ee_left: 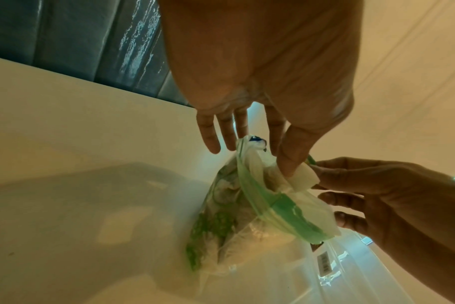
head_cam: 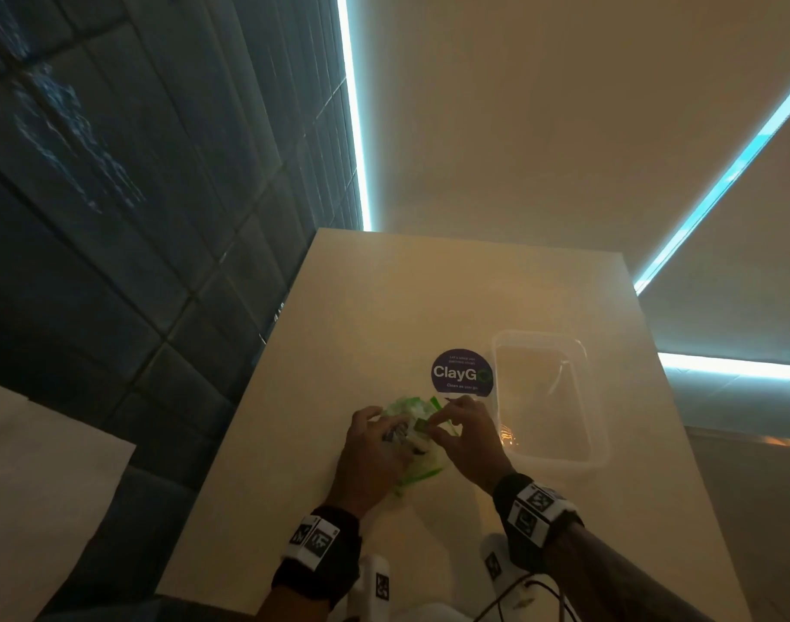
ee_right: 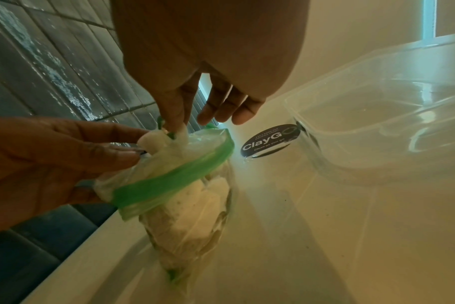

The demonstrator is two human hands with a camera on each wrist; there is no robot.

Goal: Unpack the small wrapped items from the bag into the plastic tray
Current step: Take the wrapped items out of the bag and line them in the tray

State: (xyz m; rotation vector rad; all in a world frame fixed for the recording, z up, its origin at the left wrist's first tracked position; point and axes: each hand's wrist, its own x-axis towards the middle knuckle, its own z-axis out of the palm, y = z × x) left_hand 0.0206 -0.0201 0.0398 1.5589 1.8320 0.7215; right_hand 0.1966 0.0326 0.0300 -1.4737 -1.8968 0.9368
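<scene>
1. Sitting near the middle of the pale table point(head_cam: 294, 352), the clear bag point(head_cam: 413, 435) with the green zip strip point(ee_right: 174, 176) is propped up between both hands, its base on the tabletop and its mouth gaping upward.
2. Inside that bag, white wrapped items point(ee_right: 195, 197) are crowded together, and some green shows near the bottom; how many there are cannot be told.
3. One white wrapped item point(ee_left: 303, 178) pokes out at the bag's mouth, caught between the two hands.
4. Left hand point(head_cam: 375, 451) is at the left side of the bag: in the left wrist view its thumb presses down on that white item at the rim while the other fingers point(ee_left: 208, 133) hang fairly straight just behind the bag.
5. Right hand point(head_cam: 467, 437) is at the right side, its thumb and forefinger pinching at the top of the bag where the white item sticks up; the remaining fingers point(ee_right: 221, 109) are loosely curled and free of the plastic.
6. Just to the right of the hands, the clear plastic tray point(head_cam: 597, 397) lies flat on the table; no wrapped item can be made out in it.
7. Between bag and tray, a little farther back, a round dark sticker point(head_cam: 461, 371) reading "ClayGo" is stuck to the tabletop, its edge tucked under the tray's corner.
8. Both wrists carry black bands with white marker blocks point(head_cam: 536, 509).
9. Left of the table, dark tiled wall point(head_cam: 114, 217); ahead, pale blinds with bright strips of light point(head_cam: 355, 127).
</scene>
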